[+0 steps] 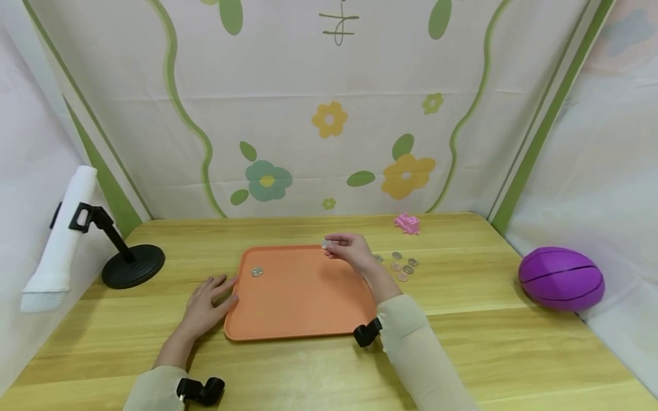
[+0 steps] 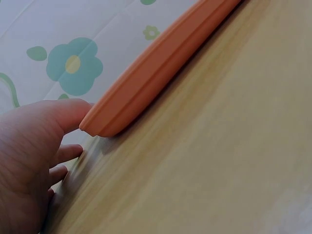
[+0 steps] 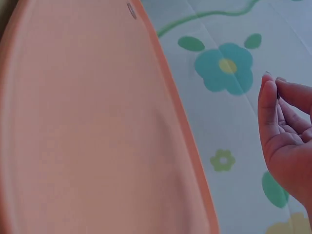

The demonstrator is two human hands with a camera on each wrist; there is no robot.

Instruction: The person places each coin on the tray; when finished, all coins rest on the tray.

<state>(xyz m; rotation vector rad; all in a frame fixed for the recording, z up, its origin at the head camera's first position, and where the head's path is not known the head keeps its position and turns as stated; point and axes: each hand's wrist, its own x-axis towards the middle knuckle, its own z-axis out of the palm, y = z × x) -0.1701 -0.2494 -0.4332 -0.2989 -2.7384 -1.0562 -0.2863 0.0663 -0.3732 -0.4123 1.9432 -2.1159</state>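
Observation:
My right hand (image 1: 352, 251) pinches a silver coin (image 1: 325, 244) between thumb and fingers above the far edge of an orange tray (image 1: 303, 297). In the right wrist view the coin (image 3: 278, 92) shows edge-on as a thin dark sliver between the fingertips. One silver coin (image 1: 257, 272) lies on the tray near its far left corner. My left hand (image 1: 204, 305) rests at the tray's left side, fingers spread loosely and touching the rim. From the left wrist, the thumb meets the corner of the tray (image 2: 131, 92), with the other fingers down by the tabletop.
Right of the tray lie several silver and copper-coloured coins (image 1: 408, 269), partly behind my right forearm. A pink animal-shaped toy (image 1: 407, 223) stands at the back. A purple ball (image 1: 561, 278) sits at the right edge, and a white cylinder on a black stand (image 1: 132, 265) at the left.

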